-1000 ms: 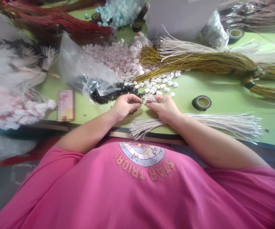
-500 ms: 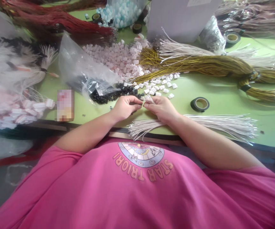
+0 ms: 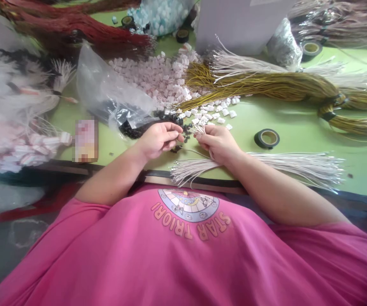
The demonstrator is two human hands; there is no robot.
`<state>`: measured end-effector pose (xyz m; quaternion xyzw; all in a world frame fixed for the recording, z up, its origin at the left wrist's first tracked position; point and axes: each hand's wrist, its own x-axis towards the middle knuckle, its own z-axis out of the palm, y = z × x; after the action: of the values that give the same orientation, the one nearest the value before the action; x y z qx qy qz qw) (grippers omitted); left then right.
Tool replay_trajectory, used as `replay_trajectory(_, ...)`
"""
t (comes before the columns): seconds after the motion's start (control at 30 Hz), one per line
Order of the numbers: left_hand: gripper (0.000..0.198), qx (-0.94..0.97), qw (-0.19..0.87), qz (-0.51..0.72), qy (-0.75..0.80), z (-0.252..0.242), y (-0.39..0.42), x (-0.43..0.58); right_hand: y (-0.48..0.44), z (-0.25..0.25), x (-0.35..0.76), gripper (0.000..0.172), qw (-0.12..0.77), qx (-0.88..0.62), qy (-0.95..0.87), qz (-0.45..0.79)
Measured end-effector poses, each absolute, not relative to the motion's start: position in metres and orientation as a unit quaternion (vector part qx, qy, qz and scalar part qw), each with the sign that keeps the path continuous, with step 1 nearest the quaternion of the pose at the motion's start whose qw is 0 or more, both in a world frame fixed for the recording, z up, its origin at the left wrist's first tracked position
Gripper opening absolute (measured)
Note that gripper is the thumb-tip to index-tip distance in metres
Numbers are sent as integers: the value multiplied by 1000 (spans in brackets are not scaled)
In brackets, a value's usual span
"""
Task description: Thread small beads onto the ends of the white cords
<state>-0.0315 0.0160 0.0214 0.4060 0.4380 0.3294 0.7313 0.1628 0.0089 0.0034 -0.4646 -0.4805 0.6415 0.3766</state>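
Observation:
My right hand (image 3: 220, 142) is closed on the ends of several white wires (image 3: 199, 128), and one wire droops below it toward the left. Just left of it, my left hand (image 3: 162, 138) has its thumb and fingers curled close together; whatever it may hold is too small to make out. Small black pieces (image 3: 188, 131) lie between and behind the hands. Under my right wrist a bundle of white wires (image 3: 292, 165) lies along the table's front edge. White connectors (image 3: 207, 112) are scattered behind my right hand.
Black tape (image 3: 266, 139) lies to the right. Yellow-brown wires (image 3: 282, 87) stretch across the back right. A plastic bag (image 3: 107, 85) and a pile of pinkish connectors (image 3: 151, 76) are behind my left hand. A small box (image 3: 86, 140) stands at the left, and red wires (image 3: 84, 32) lie farther back.
My left hand has moved left, away from my right hand, and the gap between them is wider. A drooping wire now shows below my right hand, which has barely moved.

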Motion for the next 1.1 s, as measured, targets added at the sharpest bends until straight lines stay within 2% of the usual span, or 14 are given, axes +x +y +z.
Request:
replay_trajectory(0.07, 5, 403, 745, 304, 436, 19, 13, -27, 9, 3, 162, 17, 377, -457, -468, 655)
replay_trajectory(0.2, 23, 378, 769, 296, 422, 15, 11, -21, 11, 2, 161, 18, 376, -450, -459, 667)
replay_trajectory(0.37, 5, 334, 800, 283, 412, 14, 14, -22, 11, 0, 163, 16, 387, -447, -451, 669)
replay_trajectory(0.5, 15, 331, 796, 288, 417, 13, 16, -23, 10, 1, 164, 17, 377, -442, -476, 660)
replay_trajectory(0.73, 3, 356, 759, 308, 449, 12, 16, -18, 9, 5, 162, 11, 367, -474, -510, 617)
replay_trajectory(1.1, 7, 394, 730, 337, 445, 5, 15, -11, 9, 4, 163, 12, 356, -491, -539, 585)
